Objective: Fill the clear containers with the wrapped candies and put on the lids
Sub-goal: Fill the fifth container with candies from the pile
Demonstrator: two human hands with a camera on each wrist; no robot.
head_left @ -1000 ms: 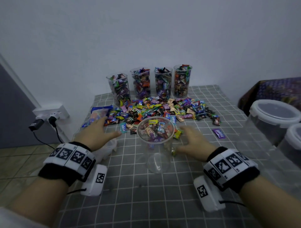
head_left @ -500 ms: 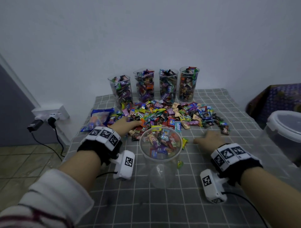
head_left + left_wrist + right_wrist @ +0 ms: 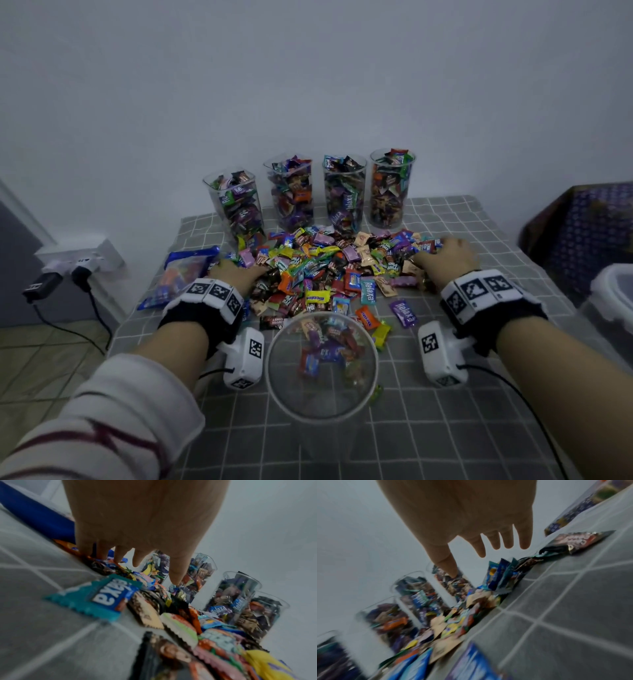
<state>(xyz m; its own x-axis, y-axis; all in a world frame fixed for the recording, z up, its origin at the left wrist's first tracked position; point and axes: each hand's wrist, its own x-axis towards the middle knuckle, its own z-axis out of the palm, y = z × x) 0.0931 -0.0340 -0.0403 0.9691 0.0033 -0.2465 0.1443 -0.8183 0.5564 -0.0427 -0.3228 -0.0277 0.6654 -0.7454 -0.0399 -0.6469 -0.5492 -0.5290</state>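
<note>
A pile of wrapped candies covers the middle of the grey checked table. A clear container with a few candies at its bottom stands in front of the pile, between my wrists. Several full clear containers line the back by the wall. My left hand lies open, fingers spread, over the pile's left edge. My right hand is open with spread fingers over the pile's right edge. Neither hand holds anything.
A blue-edged candy bag lies at the left table edge. Lidded plastic tubs stand at the right. A power strip with plugs sits on the floor to the left. A patterned cloth is at the far right.
Both hands have moved forward from beside the near container to the two sides of the candy pile. The view has tipped down onto the near container.
</note>
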